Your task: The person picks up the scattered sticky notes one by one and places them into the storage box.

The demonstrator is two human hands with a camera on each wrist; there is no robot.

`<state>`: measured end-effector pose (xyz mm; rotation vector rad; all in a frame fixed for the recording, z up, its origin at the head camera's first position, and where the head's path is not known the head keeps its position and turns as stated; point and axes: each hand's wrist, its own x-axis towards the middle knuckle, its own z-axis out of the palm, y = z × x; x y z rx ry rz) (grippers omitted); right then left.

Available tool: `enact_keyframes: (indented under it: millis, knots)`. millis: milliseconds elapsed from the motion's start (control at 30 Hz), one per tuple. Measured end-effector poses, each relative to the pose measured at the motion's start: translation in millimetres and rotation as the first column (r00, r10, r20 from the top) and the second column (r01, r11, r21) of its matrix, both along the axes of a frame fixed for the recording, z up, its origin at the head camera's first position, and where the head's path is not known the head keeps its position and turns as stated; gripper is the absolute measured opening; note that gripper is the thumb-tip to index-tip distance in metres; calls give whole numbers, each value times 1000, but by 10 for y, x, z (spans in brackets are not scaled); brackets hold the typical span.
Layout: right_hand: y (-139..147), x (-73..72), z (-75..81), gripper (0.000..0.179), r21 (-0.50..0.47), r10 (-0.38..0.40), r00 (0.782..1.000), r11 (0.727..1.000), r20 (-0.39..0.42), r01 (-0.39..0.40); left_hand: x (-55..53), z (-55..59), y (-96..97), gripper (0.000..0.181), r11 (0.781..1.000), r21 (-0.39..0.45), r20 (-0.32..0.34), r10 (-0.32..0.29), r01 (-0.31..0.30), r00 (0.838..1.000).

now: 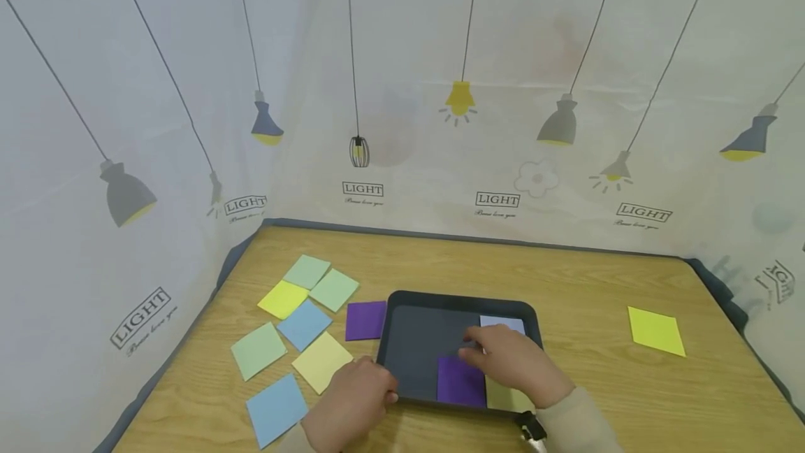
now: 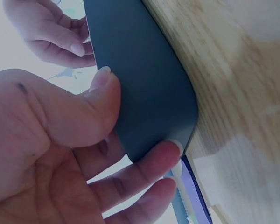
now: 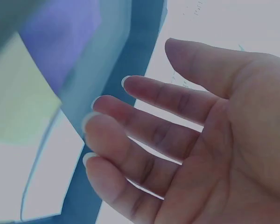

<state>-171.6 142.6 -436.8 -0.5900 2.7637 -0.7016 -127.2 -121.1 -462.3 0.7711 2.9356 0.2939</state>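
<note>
Pale sleeves (image 1: pixel 578 426) come in from the near edge, with a black strap (image 1: pixel 531 426) by the right wrist. Just beyond, a tray (image 1: pixel 415 341) sits on the wooden counter (image 1: pixel 604 285) in front of the person, its long axis running left to right, its short ends facing the two sides. At its near left corner is the left hand (image 1: pixel 355 400), back upward, its grip pinching that corner; the left wrist view shows the thumb against the outer wall and fingers curled by the corner. Over the tray's right half hangs the right hand (image 1: pixel 512 362), palm toward the tray, fingers loosely bent and apart, its grip spread. Dark, smooth and rectangular, the tray has low walls and rounded corners. Along its near wall lie a purple square (image 1: pixel 458 384) and, to its right, an olive-yellow square (image 1: pixel 503 397); a pale blue square (image 1: pixel 508 324) shows in the far right corner, partly hidden by the fingers. More squares lie left of the tray: near blue (image 1: pixel 275 410), pale yellow (image 1: pixel 322 361), green (image 1: pixel 259 351), then a second purple one (image 1: pixel 365 320) just beside the left wall. Well apart on the right lies a bright yellow square (image 1: pixel 656 331). Farther left are another blue (image 1: pixel 305 324), a yellow (image 1: pixel 283 299) and two greens (image 1: pixel 307 271), close together. Behind the counter hangs a whitish backdrop (image 1: pixel 409 40) printed with lamps.
</note>
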Motion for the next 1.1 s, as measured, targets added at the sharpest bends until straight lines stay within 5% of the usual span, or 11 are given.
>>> enact_keyframes:
  millis: [267, 500, 1100]
  knots:
    - [227, -3, 135, 30, 3, -99, 995, 995, 20, 99, -8, -11, 3, 14, 1000, -6, 0, 0, 0, 1000]
    - [456, -27, 129, 21, 3, -140, 988, 990, -65, 141, -5, -2, 4, 15, 1000, 4, -8, -2, 3, 1000]
    - [1305, -132, -221, 33, 62, -343, 924, 932, -168, 357, 5, 0, -8, 19, 1000, -16, -21, -9, 9, 1000]
